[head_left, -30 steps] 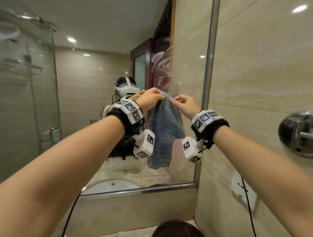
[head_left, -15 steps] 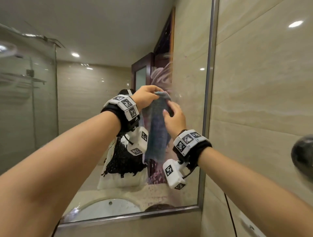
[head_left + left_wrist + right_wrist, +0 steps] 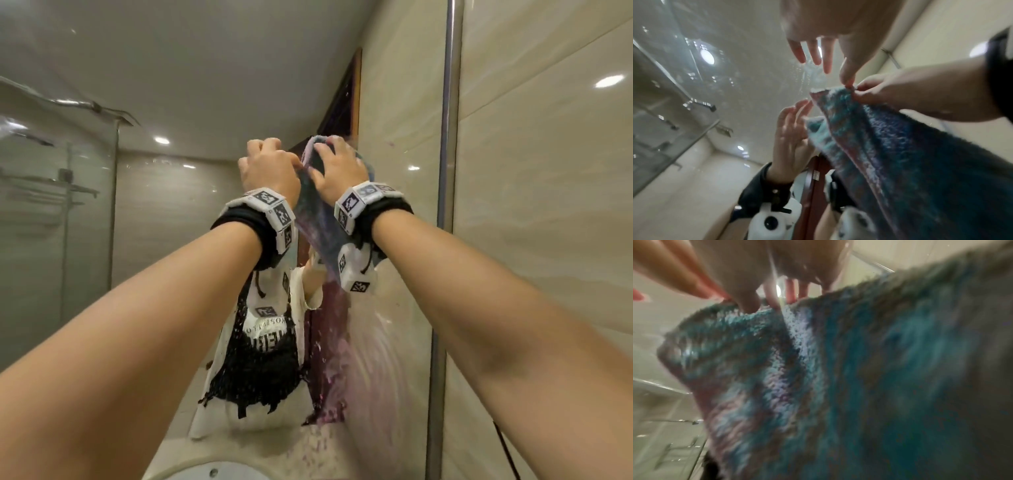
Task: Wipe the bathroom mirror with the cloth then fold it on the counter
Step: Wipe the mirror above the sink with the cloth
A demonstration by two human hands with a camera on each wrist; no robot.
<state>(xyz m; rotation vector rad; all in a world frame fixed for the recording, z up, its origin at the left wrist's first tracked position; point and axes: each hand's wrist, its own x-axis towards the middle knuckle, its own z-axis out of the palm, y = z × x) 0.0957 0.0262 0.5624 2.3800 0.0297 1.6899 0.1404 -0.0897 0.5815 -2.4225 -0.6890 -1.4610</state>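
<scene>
The blue, teal and purple terry cloth (image 3: 317,219) hangs against the mirror (image 3: 205,85), high up near its right frame (image 3: 445,171). My left hand (image 3: 274,164) pinches the cloth's top corner between thumb and forefinger, with the other fingers spread, as the left wrist view shows for the hand (image 3: 846,81) and the cloth (image 3: 900,162). My right hand (image 3: 339,164) sits just right of it and grips the same top edge; its thumb (image 3: 857,91) meets the left thumb there. In the right wrist view the cloth (image 3: 838,369) fills the frame under the right hand (image 3: 756,293).
Beige wall tiles (image 3: 548,205) run right of the mirror frame. Purplish streaks (image 3: 335,377) show on the glass below the cloth. A white basin rim (image 3: 212,471) lies at the bottom edge. A black cable (image 3: 503,442) hangs at the lower right.
Both hands have gone up the mirror with the cloth. My right hand left the far corner and closed in beside the left hand at the top edge. The head view tilted upward.
</scene>
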